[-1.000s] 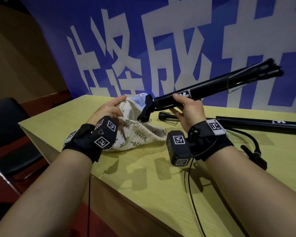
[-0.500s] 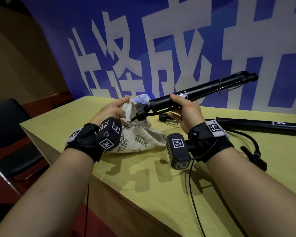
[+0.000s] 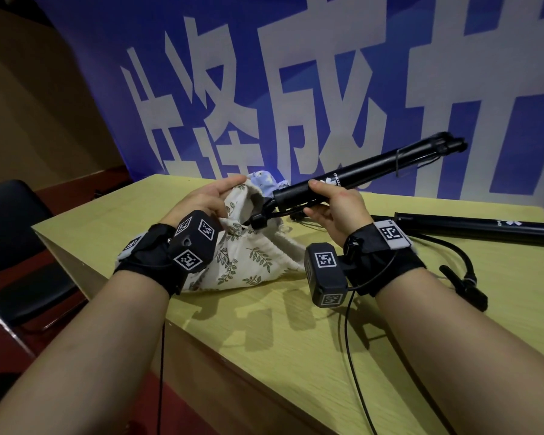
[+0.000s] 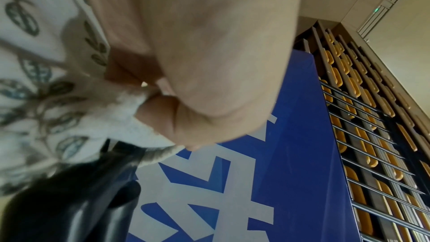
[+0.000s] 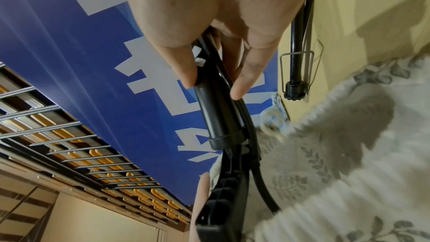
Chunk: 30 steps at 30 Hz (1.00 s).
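Observation:
A cream cloth bag (image 3: 248, 262) printed with green leaves lies on the yellow table (image 3: 264, 340). My left hand (image 3: 208, 199) pinches the bag's rim (image 4: 130, 102) and holds its mouth up. My right hand (image 3: 336, 208) grips a folded black stand (image 3: 358, 177), a bundle of tubes tilted up to the right. The stand's lower end (image 5: 221, 172) points into the bag's mouth, with a black cable beside it.
A second black tube (image 3: 484, 227) lies on the table at the right, with a black cable and clamp (image 3: 465, 287) near it. A short black rod with a wire clip (image 5: 295, 73) lies behind the bag. A blue banner (image 3: 296, 73) hangs behind. A black chair (image 3: 13, 246) stands at left.
The black stand has slid down and left, its lower end going toward the bag's mouth and its far end dropping. My left hand keeps the bag's rim lifted.

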### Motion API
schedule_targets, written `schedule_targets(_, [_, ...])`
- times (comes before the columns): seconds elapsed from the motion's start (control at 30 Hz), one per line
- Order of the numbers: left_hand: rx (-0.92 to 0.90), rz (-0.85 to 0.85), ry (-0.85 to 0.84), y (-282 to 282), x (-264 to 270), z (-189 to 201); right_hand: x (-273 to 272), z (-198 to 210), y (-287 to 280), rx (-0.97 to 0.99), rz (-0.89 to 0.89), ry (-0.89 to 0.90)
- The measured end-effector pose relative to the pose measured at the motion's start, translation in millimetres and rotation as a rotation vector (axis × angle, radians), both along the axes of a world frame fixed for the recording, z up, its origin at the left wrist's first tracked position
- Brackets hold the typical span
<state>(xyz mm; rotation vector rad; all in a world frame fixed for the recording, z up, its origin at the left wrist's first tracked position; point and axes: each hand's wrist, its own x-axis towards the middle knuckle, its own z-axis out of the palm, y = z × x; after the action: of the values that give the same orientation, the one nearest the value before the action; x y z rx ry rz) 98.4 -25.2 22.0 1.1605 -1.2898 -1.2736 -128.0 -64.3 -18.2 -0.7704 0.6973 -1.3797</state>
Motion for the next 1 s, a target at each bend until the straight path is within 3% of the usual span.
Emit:
schedule_targets(0.23, [0.018, 0.039, 0.003, 2.1, -5.0, 8.8, 5.5, -0.7, -0.5, -0.031, 0.018, -0.019])
schedule_targets(0.4, [-0.01, 0.066, -0.007, 4.9, -12.7, 19.6, 11.2, 1.1, 4.0, -0.093, -0.026, 0.249])
schedule_targets(0.5, [-0.032, 0.076, 0.069, 5.9, -13.7, 20.7, 14.5, 7.8, 12.4, -0.133, -0.012, 0.331])
schedule_targets(0.63, [-0.055, 0.104, 0.145, 7.9, -12.3, 24.7, 8.1, 26.9, 24.0, -0.158, 0.013, 0.186])
schedule_targets(0.8, [-0.079, 0.137, 0.143, 11.9, -11.9, 34.9, 5.1, 33.1, 35.2, -0.2, -0.071, 0.221])
schedule_targets(1.0, [-0.154, 0.114, 0.235, 17.4, -22.7, 45.9, 12.0, 37.9, 44.5, -0.283, 0.066, 0.178])
